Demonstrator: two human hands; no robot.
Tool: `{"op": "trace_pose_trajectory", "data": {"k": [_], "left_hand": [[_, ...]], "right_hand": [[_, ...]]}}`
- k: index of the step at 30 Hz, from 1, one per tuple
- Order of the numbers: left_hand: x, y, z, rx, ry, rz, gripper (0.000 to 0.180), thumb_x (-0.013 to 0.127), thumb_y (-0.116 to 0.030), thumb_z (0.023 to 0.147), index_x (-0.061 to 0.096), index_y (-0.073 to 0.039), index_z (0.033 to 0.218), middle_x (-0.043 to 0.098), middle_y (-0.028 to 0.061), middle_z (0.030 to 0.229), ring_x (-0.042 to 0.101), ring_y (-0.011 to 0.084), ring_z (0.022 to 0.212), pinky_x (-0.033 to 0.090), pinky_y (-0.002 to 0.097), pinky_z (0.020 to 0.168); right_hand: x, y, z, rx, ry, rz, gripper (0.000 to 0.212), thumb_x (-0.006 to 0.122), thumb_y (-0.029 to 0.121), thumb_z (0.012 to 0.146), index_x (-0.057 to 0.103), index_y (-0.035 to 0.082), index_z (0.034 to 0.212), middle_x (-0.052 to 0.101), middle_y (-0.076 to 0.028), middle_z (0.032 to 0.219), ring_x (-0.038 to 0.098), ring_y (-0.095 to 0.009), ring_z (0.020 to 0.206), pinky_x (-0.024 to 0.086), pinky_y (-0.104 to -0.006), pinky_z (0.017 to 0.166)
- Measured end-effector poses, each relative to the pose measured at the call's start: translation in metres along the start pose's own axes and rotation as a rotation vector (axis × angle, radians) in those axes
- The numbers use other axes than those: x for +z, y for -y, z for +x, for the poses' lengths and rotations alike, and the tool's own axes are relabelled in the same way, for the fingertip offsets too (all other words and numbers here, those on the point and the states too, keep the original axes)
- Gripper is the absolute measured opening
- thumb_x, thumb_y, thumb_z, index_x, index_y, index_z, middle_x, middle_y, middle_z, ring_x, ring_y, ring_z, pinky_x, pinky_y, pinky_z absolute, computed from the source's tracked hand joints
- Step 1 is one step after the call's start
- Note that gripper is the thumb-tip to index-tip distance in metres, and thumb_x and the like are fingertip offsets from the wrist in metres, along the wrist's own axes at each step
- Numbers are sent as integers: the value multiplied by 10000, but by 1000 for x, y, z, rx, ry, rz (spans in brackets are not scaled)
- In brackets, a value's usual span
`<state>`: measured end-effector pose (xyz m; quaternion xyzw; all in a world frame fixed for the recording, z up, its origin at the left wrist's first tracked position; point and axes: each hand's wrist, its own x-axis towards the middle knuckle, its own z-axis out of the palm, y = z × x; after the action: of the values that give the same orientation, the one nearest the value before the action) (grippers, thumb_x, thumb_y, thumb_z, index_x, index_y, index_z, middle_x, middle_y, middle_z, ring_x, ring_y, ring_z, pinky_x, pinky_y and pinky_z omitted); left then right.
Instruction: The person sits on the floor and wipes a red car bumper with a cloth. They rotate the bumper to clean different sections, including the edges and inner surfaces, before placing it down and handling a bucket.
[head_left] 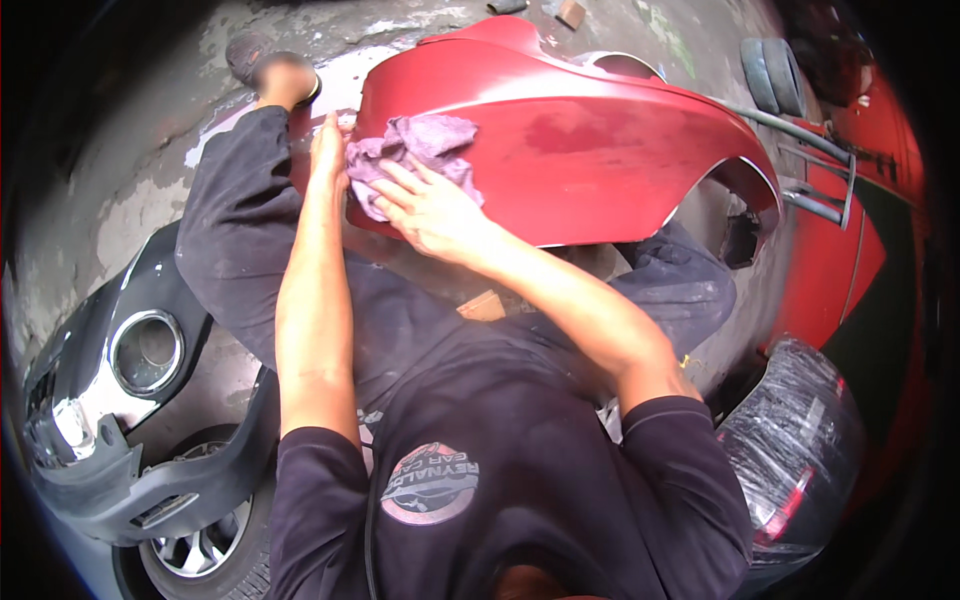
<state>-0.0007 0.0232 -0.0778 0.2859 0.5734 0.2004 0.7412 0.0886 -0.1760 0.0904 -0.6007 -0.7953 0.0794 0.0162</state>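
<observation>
A red car fender lies across my legs, with duller, darker patches on its paint and a curved wheel arch at the right. My right hand rests on a crumpled purple cloth, fingers spread and pressing it against the fender's left part. At the fender's left edge is my left hand, closed around that edge beside the cloth. Some of its fingers are hidden from view.
A black bumper with a round opening and a wheel are at the left. A plastic-wrapped part stands at the lower right, below a red panel. A metal frame is right of the fender. A small brown block lies near my lap.
</observation>
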Motion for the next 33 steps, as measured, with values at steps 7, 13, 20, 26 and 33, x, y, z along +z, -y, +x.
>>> {"op": "trace_pose_trajectory", "data": {"k": [7, 13, 20, 26, 33], "left_hand": [[12, -22, -43, 99, 118, 234, 491, 667, -445, 967, 685, -75, 1290, 604, 4, 784, 545, 118, 649, 427, 317, 561], [20, -37, -66, 110, 62, 305, 570, 677, -426, 954, 672, 63, 1246, 701, 199, 1240, 665, 253, 1107, 506, 387, 965], [5, -34, -47, -17, 219, 248, 305, 683, -421, 963, 682, -120, 915, 520, -49, 637, 445, 65, 515, 316, 265, 467], [12, -29, -48, -15, 196, 311, 341, 600, -470, 1006, 654, -138, 1055, 631, 0, 680, 460, 80, 482, 297, 241, 444], [33, -37, -79, 39, 59, 291, 396, 624, -456, 1000, 671, -70, 1080, 543, -8, 672, 441, 99, 514, 299, 273, 455]], "right_hand": [[-149, -109, -208, 403, 119, -223, 440, 637, 214, 981, 597, -8, 1360, 504, -215, 1513, 460, -436, 1393, 360, -540, 1156], [-100, -43, -154, 314, 150, -190, 528, 584, 379, 1005, 592, 6, 1379, 486, -182, 1531, 269, -380, 1540, 208, -596, 1233], [-3, 36, -58, -52, 19, -30, 455, 485, 223, 967, 608, -44, 1314, 559, -182, 1458, 416, -364, 1458, 270, -608, 1213], [-91, -9, -171, 122, 96, -47, 464, 595, 133, 875, 610, 45, 1331, 565, -126, 1456, 436, -321, 1458, 433, -479, 1099], [-199, -98, -276, 462, 116, -47, 634, 619, -171, 643, 676, -12, 1254, 630, -201, 1390, 567, -330, 1357, 473, -417, 1135]]}}
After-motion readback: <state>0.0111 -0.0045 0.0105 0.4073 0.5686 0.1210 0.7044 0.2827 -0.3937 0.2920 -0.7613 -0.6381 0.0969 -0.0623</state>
